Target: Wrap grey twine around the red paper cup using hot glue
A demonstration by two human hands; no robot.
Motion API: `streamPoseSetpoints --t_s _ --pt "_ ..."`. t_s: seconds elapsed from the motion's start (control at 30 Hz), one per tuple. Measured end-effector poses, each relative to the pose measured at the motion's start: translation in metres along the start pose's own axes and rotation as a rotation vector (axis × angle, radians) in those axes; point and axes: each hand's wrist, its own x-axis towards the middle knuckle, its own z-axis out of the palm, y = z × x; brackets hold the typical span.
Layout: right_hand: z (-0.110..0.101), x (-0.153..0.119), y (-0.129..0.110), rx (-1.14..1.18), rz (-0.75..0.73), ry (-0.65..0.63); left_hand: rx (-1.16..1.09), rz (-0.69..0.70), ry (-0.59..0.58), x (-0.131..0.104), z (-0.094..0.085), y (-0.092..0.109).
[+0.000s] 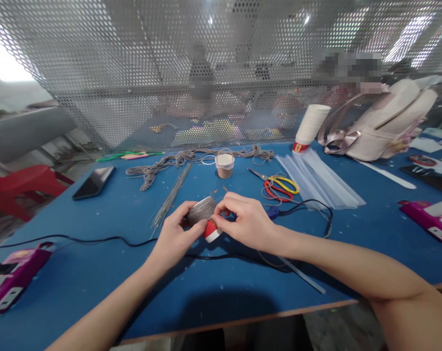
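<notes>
A small paper cup (211,231), red and white at its lower end, is wound with grey cord over its upper part. Thumb and fingers of my left hand (182,229) are closed round the corded part, holding the cup tilted above the blue table. My right hand (241,219) pinches at the cup's right side, where the cord meets the red band; what lies between its fingertips is too small to make out. A thin grey strand trails on the table below my right wrist.
Behind the hands stand a wrapped cup (224,166), grey cord bundles (180,158) and scissors (279,186). Clear strips (316,180), stacked paper cups (312,127) and a backpack (385,122) are right; a phone (93,183) is left. Black cables (122,239) cross the table.
</notes>
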Motion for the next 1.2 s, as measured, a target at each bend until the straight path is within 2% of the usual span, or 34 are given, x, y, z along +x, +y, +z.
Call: streamPoseSetpoints --t_s 0.47,0.93,1.2 --pt "0.0008 0.0009 0.0009 0.038 0.087 -0.022 0.011 0.003 -0.009 -0.002 -0.0008 0.0029" --pt "0.0002 0.0004 0.0026 0.041 0.096 -0.021 -0.026 -0.02 -0.015 -0.0015 -0.0013 0.0029" --pt "0.0006 0.0001 0.0053 0.045 0.1 -0.021 0.013 -0.004 0.023 -0.0021 -0.0002 0.0041"
